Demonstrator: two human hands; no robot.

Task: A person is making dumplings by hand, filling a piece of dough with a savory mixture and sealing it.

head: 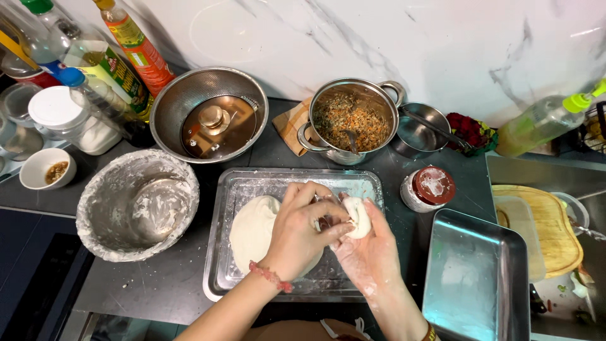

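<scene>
I see both hands at frame centre: left hand (302,230) and right hand (369,252) pinch a dough piece (357,216) over the tray (218,252). Green-labelled bottles (110,69) upper left; red-lidded jar (427,187) right of tray.

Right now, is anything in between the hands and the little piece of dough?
No, nothing visible is in between. The right hand cups the small dough piece directly, and the left hand pinches at it with its fingertips. Both hands work over the metal tray, beside the big dough lump lying in it.
</scene>
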